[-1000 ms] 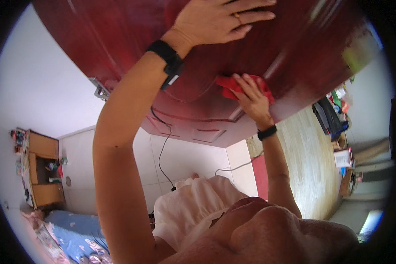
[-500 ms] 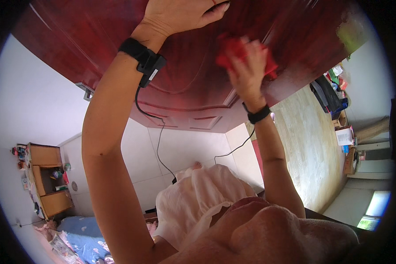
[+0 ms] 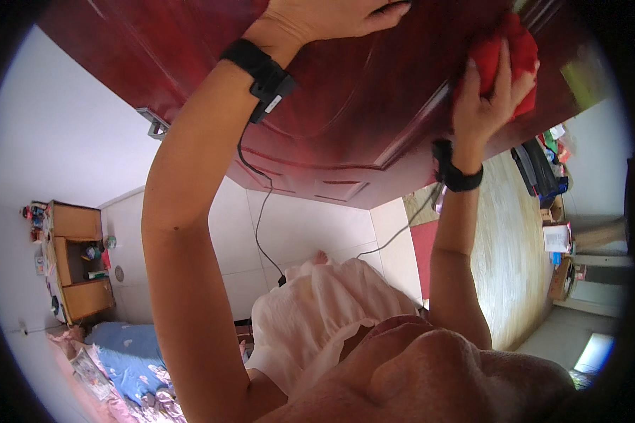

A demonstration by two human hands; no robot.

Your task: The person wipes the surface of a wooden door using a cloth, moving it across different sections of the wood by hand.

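Small wooden cabinet with open shelves (image 3: 77, 264) far below-left of cloth grip, against white wall, small items on shelves. Blue patterned bedding (image 3: 130, 359) lower still, beside pink fabric. White floor tiles (image 3: 310, 233) well below grip, thin dark cable (image 3: 257, 233) trailing across them. Red mat (image 3: 423, 254) directly below grip, touching pale wood-grain floor (image 3: 504, 254). Dark bags (image 3: 540, 169) just right-below grip, near wall. Cardboard boxes (image 3: 559, 247) farther down along same wall.

R grip (image 3: 490, 99) presses cloth (image 3: 504, 60) on door (image 3: 346, 120), L grip (image 3: 324, 17) flat on door to its left. Wristband (image 3: 458, 173) just below R grip; cabinet (image 3: 77, 261) far lower left, on floor (image 3: 303, 233).
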